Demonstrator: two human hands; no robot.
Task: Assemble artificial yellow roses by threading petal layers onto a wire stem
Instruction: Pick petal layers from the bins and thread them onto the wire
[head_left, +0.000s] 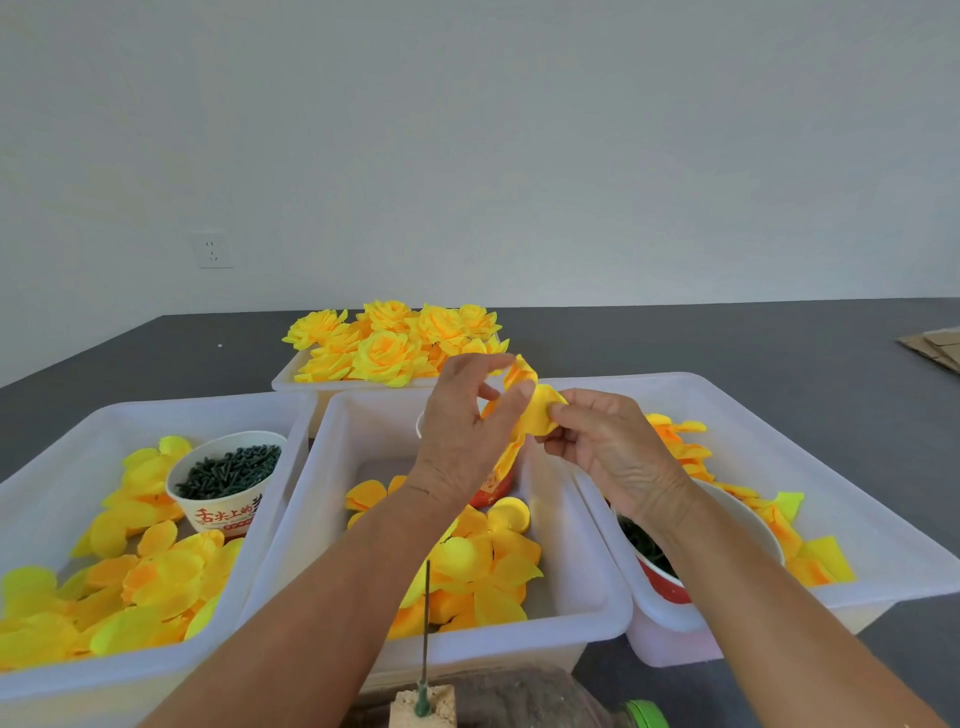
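Both hands up over the middle bin (332, 499) — left hand (467, 426) and right hand (608, 447) each pinch the same yellow petal layer (540, 410), grip narrow at the fingertips. Wire stem (427, 623) stands upright in a block (423, 706) at the near edge, forearms either side. Finished roses (389, 343) in the far bin; cup of green parts (228, 478) in the left bin; dark worktop (727, 338).

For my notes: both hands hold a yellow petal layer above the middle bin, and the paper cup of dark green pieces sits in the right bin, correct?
Not quite. In the head view, both hands, left hand and right hand, do hold the petal layer above the middle bin, but the paper cup of dark green pieces sits in the left bin.
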